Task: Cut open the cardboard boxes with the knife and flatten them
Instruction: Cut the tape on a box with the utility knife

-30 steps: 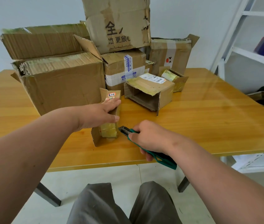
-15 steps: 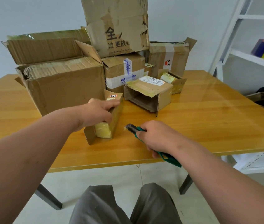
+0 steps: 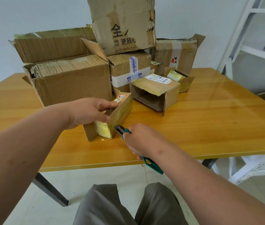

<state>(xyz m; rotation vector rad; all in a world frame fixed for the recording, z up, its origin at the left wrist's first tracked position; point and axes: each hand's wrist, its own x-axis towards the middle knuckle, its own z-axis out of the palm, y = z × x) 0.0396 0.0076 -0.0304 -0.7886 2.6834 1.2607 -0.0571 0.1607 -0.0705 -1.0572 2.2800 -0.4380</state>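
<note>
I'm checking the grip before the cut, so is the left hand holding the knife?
No, the green knife is gripped in the right hand, while the left hand holds the small taped box.

Both forearms outstretched, left hand palm-down with fingers extended, right hand curled in a fist-like grip.

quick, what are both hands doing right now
Left hand: grips the small taped box, thumb on its near side.
Right hand: closed around the green knife, tip at the box.
</note>
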